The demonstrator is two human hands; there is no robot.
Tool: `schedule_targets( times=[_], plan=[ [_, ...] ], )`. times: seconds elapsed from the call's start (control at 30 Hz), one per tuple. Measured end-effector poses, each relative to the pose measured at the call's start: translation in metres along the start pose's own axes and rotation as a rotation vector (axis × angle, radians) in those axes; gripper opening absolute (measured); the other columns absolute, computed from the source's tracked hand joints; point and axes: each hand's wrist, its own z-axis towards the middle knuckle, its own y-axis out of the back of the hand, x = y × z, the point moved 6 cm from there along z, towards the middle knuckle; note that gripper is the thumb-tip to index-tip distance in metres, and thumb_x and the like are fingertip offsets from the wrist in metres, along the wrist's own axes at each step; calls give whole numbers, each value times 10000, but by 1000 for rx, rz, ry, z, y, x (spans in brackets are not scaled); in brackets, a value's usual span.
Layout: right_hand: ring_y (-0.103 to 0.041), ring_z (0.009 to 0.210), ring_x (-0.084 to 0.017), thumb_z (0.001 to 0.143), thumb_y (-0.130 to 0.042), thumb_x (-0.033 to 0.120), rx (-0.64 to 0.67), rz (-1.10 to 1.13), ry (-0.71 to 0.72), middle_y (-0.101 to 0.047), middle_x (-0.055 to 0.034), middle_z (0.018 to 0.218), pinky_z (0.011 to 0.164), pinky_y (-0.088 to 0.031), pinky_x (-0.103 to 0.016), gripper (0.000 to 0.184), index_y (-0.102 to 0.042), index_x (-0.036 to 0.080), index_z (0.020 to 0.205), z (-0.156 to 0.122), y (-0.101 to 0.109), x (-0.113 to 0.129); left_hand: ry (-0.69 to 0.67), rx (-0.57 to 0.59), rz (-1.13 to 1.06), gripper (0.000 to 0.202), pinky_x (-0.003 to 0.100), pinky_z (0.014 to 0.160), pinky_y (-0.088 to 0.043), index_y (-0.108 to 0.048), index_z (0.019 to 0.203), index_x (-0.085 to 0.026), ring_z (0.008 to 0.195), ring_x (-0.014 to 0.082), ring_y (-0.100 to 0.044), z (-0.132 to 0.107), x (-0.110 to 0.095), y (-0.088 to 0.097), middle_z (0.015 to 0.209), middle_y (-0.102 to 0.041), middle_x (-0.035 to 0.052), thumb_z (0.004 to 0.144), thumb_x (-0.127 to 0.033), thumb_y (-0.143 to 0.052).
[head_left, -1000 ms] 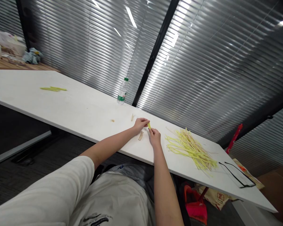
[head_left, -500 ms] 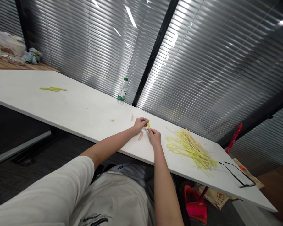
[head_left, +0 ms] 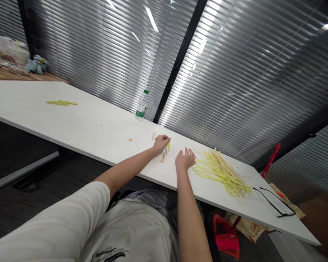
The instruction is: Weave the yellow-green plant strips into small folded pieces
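My left hand (head_left: 161, 142) pinches a short yellow-green vegetable stalk (head_left: 168, 146), which hangs down from the fingertips above the white table (head_left: 109, 134). Just in front of it lies a pale peeled scrap (head_left: 163, 157), and a second pale scrap (head_left: 153, 135) is behind the hand. My right hand (head_left: 186, 159) is apart from the left, fingers spread and curved, with nothing in it. It hovers by the left edge of a loose pile of long yellow stalks (head_left: 221, 171).
A water bottle (head_left: 141, 105) stands at the table's back edge. Several yellow-green pieces (head_left: 61, 103) lie far left. Black-framed glasses (head_left: 276, 203) rest near the right end. Blinds (head_left: 120, 54) rise behind the table. A red dustpan (head_left: 226, 240) is below on the right.
My right hand has let go of the stalk, moved right toward the pile and spread its fingers. My left hand has shifted slightly left, still pinching the stalk.
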Motion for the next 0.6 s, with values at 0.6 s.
schedule_targets(
  times=[0.6],
  plan=[
    [-308, 1173, -367, 745, -462, 344, 194, -106, -48, -461, -208, 1218, 895, -160, -603, 324, -614, 171, 974, -5, -20, -11, -56, 343, 928, 529, 529, 995, -140, -597, 1055, -165, 1215, 332, -320, -12, 19, -14, 1226, -477, 162, 802, -564, -359]
  ],
)
